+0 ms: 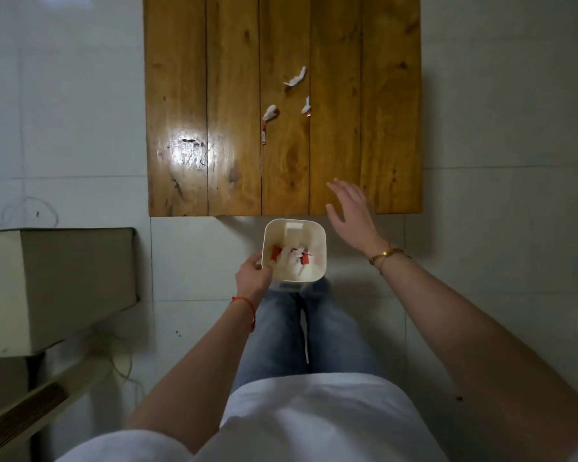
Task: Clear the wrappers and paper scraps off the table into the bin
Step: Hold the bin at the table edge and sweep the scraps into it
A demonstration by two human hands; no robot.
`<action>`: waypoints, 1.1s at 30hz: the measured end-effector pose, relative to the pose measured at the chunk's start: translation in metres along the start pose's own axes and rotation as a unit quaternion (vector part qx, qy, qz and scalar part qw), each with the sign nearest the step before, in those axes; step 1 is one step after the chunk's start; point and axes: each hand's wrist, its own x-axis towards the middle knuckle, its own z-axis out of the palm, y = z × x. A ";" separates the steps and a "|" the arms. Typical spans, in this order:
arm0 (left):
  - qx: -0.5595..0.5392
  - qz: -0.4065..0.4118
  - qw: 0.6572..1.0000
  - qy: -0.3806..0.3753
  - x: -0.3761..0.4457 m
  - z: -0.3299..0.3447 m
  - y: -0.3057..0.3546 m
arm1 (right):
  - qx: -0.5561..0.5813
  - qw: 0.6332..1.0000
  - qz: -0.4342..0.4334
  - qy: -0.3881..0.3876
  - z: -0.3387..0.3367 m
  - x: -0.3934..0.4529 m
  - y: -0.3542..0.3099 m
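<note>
A small white bin (317,228) is held just below the near edge of the wooden table (187,95), with red and white wrappers and paper inside. My left hand (252,276) grips its left rim. My right hand (352,215) hovers open over the table's near right edge, empty. On the table's middle lie several bits: a long white paper scrap (296,78), a crumpled white scrap (270,112), a small red and white wrapper (264,135) and another white scrap with a red tip (306,106).
A beige box-like unit (57,281) stands at the left, with a cable on the tiled floor (498,201) beside it. My legs in jeans are under the bin. A bright light glare sits on the table's left part.
</note>
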 end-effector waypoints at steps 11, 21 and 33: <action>-0.019 -0.021 1.000 0.009 0.060 0.029 -0.017 | -0.035 0.999 -0.039 -0.011 0.016 0.109 0.009; -0.079 -0.012 0.997 0.008 0.093 0.056 -0.033 | -0.104 0.993 -0.041 -0.038 0.021 0.222 0.027; -0.099 -0.035 0.994 0.022 0.094 0.071 -0.038 | -0.188 0.951 -0.220 -0.106 0.060 0.156 0.041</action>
